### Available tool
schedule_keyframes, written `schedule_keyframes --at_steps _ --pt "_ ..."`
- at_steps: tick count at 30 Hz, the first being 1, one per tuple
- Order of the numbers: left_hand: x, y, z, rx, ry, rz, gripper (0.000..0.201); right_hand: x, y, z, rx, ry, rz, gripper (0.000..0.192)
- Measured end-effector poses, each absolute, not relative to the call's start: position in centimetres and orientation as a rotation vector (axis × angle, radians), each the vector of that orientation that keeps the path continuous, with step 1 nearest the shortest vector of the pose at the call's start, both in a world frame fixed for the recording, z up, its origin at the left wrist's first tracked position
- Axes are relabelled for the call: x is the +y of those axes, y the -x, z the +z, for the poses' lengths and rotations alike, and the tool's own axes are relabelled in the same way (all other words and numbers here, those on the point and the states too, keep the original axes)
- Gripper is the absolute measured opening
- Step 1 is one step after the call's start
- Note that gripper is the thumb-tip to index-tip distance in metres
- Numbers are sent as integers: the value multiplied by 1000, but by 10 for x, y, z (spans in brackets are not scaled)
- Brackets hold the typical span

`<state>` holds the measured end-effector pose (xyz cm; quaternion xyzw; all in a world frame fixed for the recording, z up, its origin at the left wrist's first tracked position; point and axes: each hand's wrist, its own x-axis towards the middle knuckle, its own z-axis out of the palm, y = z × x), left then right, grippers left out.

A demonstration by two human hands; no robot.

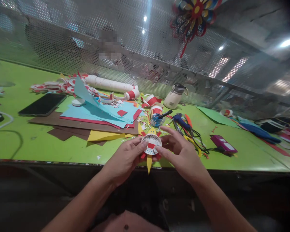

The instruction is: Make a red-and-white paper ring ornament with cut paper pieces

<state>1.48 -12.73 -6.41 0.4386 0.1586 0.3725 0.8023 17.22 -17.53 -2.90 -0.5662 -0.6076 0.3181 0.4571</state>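
Observation:
A small paper turtle (155, 139) is held up over the table's front edge. Its round body is a white paper cup bottom with dots, dark lines and a red patch. The yellow head points away from me, red feet show at the sides, and a yellow pointed tail hangs towards me. My left hand (127, 158) pinches the body, its thumb pressing on the face of the disc. On the other side my right hand (183, 153) has its thumb at the rim and fingers behind it, partly hidden, with the index finger raised.
Coloured paper sheets (99, 112) and a phone (42, 104) lie to the left. Beyond the turtle stand a cup with a black marker (165, 114) and a bottle (172, 98). Scissors (177, 120), a cable and a purple box (223, 144) are at right; perforated metal backs the table.

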Motion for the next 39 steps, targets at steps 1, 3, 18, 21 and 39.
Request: schedule_keyframes --at_steps 1,3,18,21,39 --pt "-128 -15 -64 330 -949 800 23 -174 -172 -29 -1479 1365 800 52" --pt "-129 -13 -63 330 -980 811 24 -174 -173 -29 -1456 1316 796 48" --pt "-139 -5 -59 541 -1461 961 15 -187 -178 -33 -1623 1164 633 36" --pt "-141 -6 -61 559 -1553 975 14 -190 -176 -20 -1687 1207 536 22" --pt "-144 -15 -68 573 -1629 960 19 -184 -174 -12 -1741 1268 362 9"
